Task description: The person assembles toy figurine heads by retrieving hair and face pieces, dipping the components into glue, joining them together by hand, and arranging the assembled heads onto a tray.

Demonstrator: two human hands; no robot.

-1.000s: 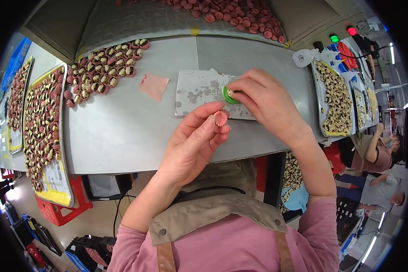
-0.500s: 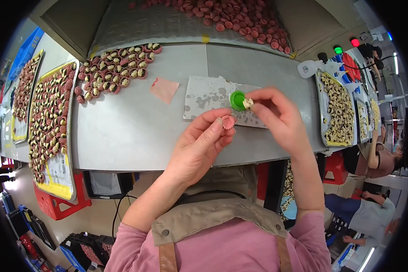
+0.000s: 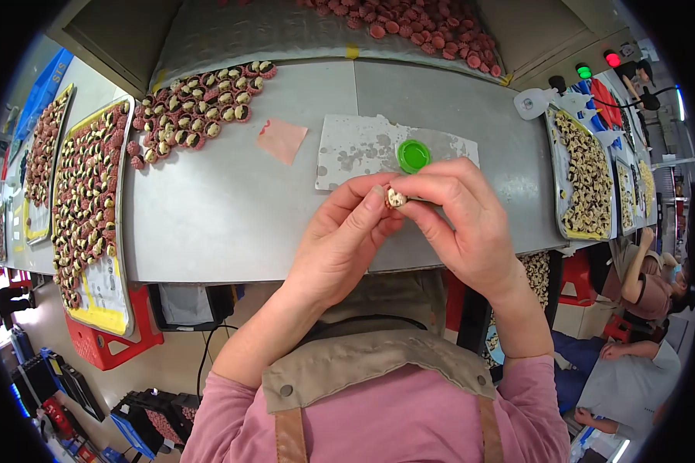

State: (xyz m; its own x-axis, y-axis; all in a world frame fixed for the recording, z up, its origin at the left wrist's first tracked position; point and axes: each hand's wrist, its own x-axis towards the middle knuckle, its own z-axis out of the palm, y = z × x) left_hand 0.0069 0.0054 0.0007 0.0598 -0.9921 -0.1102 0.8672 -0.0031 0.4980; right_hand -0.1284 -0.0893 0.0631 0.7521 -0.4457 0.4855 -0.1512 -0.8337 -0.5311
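Observation:
In front of my chest, my left hand [image 3: 339, 235] pinches a small pink scalloped cup between thumb and fingers; the fingers hide most of it. A small cream piece with brown marks [image 3: 396, 198] sits at the cup's mouth. The thumb and fingertips of my right hand [image 3: 467, 220] close on this piece from the right. Just beyond the fingers, a round green dish [image 3: 414, 156] stands on a white, grey-spotted board [image 3: 347, 154]. To the board's left lies a pink paper piece [image 3: 282, 140] on the metal table.
Many filled pink cups [image 3: 197, 112] cluster at the table's back left, beside a tray of more [image 3: 93, 193]. Empty pink cups [image 3: 417, 27] heap at the back. A tray of cream-and-brown pieces [image 3: 583, 181] stands right, near a white bottle [image 3: 534, 103]. Other people sit farther right.
My right hand has brought the cream-and-brown piece left and down from beside the green dish to the pink cup in my left hand. The view has shifted slightly.

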